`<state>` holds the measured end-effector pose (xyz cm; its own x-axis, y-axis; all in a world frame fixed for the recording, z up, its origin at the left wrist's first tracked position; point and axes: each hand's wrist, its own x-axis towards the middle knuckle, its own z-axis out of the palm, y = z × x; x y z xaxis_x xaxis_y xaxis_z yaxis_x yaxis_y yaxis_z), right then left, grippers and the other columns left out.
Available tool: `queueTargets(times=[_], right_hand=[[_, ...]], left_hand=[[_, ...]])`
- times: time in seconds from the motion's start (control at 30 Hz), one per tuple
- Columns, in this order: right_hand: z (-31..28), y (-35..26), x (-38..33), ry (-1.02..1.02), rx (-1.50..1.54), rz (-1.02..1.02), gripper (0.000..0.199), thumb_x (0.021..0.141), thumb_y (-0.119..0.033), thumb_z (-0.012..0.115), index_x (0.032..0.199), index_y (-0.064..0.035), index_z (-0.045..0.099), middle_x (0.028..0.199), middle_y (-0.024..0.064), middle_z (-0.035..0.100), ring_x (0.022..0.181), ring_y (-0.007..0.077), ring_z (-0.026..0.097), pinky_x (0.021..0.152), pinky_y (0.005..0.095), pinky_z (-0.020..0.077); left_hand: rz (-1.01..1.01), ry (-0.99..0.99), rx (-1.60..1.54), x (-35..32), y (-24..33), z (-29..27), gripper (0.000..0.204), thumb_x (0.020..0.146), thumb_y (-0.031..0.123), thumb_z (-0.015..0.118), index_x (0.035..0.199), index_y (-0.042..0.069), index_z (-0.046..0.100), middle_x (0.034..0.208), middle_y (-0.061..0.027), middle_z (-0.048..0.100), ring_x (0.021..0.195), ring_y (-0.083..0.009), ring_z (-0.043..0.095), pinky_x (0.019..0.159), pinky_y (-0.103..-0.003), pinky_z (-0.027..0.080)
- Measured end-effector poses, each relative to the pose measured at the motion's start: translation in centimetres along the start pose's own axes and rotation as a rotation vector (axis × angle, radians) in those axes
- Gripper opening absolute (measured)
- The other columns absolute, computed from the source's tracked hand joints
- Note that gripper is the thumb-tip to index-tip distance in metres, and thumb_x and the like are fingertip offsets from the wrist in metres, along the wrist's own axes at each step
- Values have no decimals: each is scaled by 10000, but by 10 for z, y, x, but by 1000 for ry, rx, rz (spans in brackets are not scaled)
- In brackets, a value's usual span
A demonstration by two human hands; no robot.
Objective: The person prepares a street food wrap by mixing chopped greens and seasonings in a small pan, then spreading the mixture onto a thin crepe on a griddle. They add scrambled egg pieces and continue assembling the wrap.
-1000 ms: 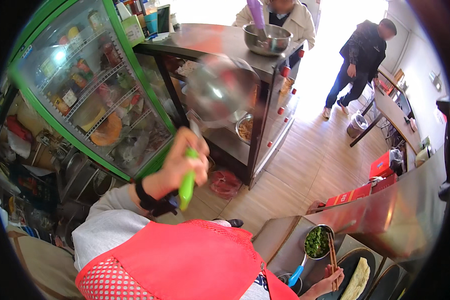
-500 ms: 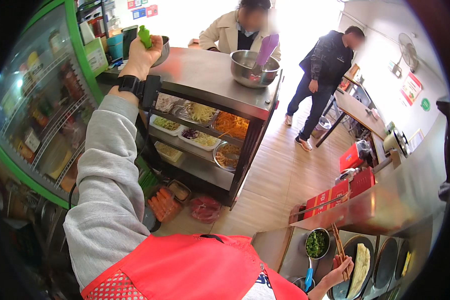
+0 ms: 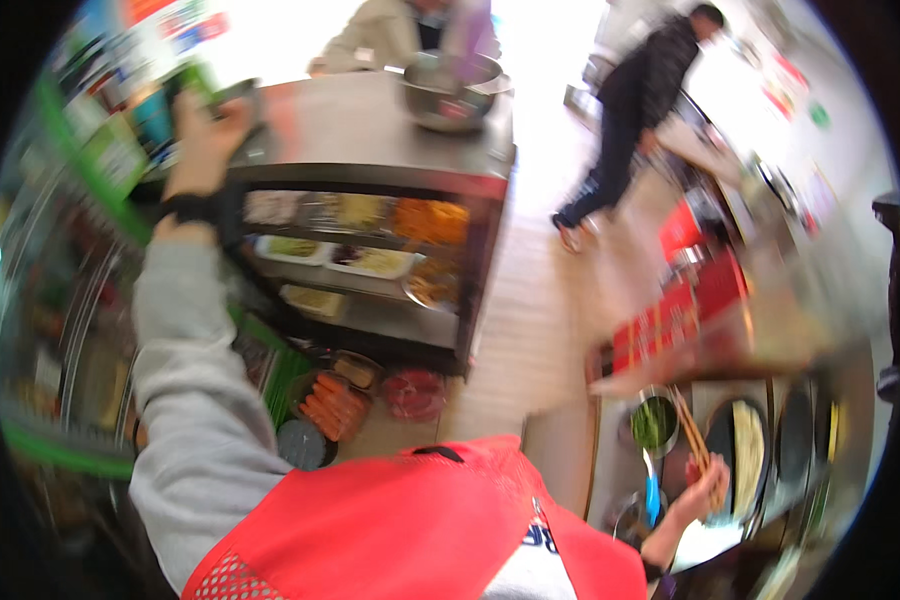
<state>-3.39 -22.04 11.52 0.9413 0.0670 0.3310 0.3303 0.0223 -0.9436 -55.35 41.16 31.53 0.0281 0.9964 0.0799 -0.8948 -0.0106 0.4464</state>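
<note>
Stretched out over the far left end of a metal counter (image 3: 350,130), my left hand (image 3: 205,140) is closed around a bright green object (image 3: 192,78). Blur hides what kind of thing it is. Beside that hand sits a metal bowl (image 3: 250,115), partly covered by it. At lower right my right hand (image 3: 705,487) grips a pair of wooden chopsticks (image 3: 692,430), their tips pointing up beside a round metal container of chopped greens (image 3: 653,424). A blue handle (image 3: 652,498) lies below it. Right of the chopsticks, a pale folded flatbread (image 3: 748,455) rests on a dark round griddle plate.
Trays of shredded carrot (image 3: 430,220) and other fillings stand on shelves under the counter. A larger metal bowl (image 3: 452,100) is on top, near a person in a light coat (image 3: 370,40). Another person (image 3: 635,110) walks beyond. A glass-door fridge (image 3: 70,300) borders the left; red boxes (image 3: 660,325), the right.
The view has shifted and blurred. My left hand still holds the green object, now over the counter's left end beside the bowl. My right hand keeps the chopsticks. The dark-clothed person has turned and stepped away.
</note>
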Motion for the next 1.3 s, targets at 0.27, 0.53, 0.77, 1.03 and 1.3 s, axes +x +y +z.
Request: queueTargets(times=[0.27, 0.53, 0.77, 1.03, 1.3], right_hand=[[-5, -21, -19, 41, 18, 45, 177, 982, -149, 550, 957, 22, 592, 831, 119, 681, 692, 192, 695, 635, 277, 574], [-59, -48, -97, 350, -169, 12, 173, 989, -103, 518, 984, 55, 588, 885, 161, 681, 715, 210, 697, 642, 284, 585], [-138, -99, -220, 885, -441, 43, 232, 997, -155, 518, 967, 66, 578, 893, 181, 677, 717, 234, 698, 635, 307, 587], [-232, -109, -316, 1230, -493, 51, 214, 991, -117, 505, 968, 83, 576, 916, 199, 669, 729, 242, 697, 650, 309, 588], [-420, -88, -343, 1185, -393, 121, 231, 1000, -141, 500, 983, 78, 570, 911, 185, 668, 741, 223, 691, 668, 309, 583]], left_hand=[[379, -525, 585, -187, -159, -22, 441, 962, 393, 498, 1163, 1, 486, 773, -35, 434, 545, -106, 336, 480, -244, 285], [-1581, -1142, 940, -363, -416, -61, 433, 997, 277, 514, 1356, 46, 442, 1013, -54, 603, 750, -118, 544, 681, -265, 460], [-1977, -477, 603, -516, -619, -64, 465, 898, 406, 641, 1105, 14, 501, 1032, -155, 618, 892, -277, 573, 801, -387, 479], [-1795, -401, 519, -566, -661, -48, 247, 930, 231, 556, 817, 22, 488, 769, -72, 540, 729, -182, 533, 702, -310, 472], [-1733, -150, 2, -595, -561, -6, 161, 956, 40, 487, 815, 33, 409, 708, -7, 378, 552, -67, 374, 482, -205, 375]])
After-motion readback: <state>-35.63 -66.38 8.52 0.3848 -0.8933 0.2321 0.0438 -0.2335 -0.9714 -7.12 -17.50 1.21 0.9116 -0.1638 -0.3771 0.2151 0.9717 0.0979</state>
